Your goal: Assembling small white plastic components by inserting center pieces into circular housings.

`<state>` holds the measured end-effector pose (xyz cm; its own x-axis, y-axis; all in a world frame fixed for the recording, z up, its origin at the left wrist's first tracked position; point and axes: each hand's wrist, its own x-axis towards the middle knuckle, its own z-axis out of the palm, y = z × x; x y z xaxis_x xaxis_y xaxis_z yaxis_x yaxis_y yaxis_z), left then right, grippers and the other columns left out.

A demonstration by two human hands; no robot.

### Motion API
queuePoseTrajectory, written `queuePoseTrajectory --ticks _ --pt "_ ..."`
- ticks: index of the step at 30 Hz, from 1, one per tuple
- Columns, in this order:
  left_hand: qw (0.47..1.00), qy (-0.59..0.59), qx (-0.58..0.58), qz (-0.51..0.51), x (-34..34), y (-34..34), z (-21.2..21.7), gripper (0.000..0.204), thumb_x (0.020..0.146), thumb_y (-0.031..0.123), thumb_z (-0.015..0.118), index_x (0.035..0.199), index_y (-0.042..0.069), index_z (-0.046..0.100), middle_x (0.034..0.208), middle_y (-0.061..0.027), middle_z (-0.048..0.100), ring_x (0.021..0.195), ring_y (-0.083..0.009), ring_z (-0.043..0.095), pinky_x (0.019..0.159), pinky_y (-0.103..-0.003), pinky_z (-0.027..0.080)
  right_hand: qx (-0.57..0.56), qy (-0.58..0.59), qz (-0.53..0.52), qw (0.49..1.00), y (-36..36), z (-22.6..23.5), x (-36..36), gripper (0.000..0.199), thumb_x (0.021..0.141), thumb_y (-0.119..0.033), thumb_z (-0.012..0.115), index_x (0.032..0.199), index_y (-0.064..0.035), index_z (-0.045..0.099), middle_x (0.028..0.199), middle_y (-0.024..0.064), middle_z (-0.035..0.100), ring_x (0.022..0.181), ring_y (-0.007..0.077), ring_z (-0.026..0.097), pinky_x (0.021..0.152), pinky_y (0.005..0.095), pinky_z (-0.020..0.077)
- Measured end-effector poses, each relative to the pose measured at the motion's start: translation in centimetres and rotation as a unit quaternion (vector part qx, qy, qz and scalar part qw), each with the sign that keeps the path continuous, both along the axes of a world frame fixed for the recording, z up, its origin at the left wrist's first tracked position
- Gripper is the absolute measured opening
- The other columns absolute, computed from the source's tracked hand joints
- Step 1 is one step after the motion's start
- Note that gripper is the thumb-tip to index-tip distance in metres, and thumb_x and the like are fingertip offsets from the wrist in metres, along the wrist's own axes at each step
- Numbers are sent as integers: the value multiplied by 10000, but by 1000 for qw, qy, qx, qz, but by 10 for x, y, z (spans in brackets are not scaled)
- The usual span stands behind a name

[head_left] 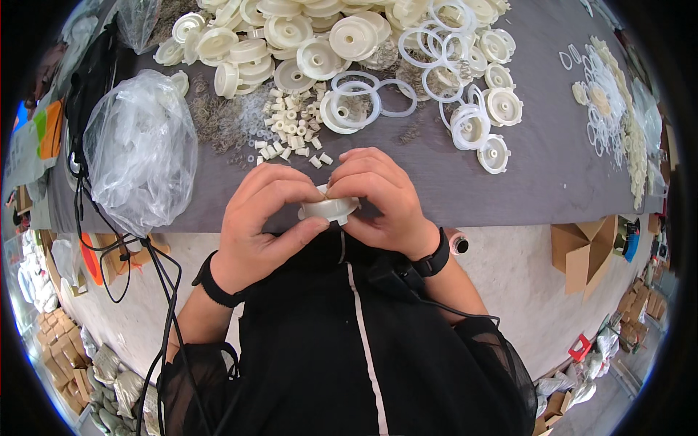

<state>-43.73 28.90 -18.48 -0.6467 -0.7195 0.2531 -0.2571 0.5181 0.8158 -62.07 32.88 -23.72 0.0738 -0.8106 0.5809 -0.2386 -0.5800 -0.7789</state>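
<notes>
Between my two hands, at the table's near edge, is a round cream plastic cap [329, 211] with small tabs on its rim. My left hand [269, 211] grips its left side, thumb low on the rim and fingers at the top. From the right, my right hand [379, 196] pinches it, the fingertips of both hands meeting over its upper face. What the fingertips press there is hidden. Just beyond the hands lie small cream plastic bushings [291, 127], thin metal springs [218, 120] and tiny clear rings [254, 116].
A large heap of cream caps [291, 36] covers the far middle. White sealing rings [356, 98] lie beside it, with more rings [607, 109] at far right. A clear plastic bag [142, 149] sits on the left near black cables [156, 269]. An open cardboard box [582, 251] stands below right.
</notes>
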Motion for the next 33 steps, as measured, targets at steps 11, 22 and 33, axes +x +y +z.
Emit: queuePoseTrajectory --ticks 11,22,33 --pt "1000 17 23 9 0 1 -5 319 660 139 763 949 49 662 962 -81 599 858 -237 557 797 -330 427 -31 28 -19 999 2 3 -7 305 579 -19 708 854 -84 595 864 47 595 853 267 565 817 389 469" --pt "996 50 70 4 -6 0 -2 309 674 99 734 964 47 640 928 -85 586 875 -222 537 766 -319 431 -68 45 -28 996 0 4 -8 332 552 -9 713 853 -79 591 870 53 599 838 270 568 810 396 471" --pt "993 57 -97 -25 -6 -3 -18 369 647 163 780 964 43 635 930 -87 598 857 -240 563 813 -366 455 -84 34 -48 995 4 3 -8 368 551 3 705 890 -76 584 867 54 585 825 263 563 823 414 474"
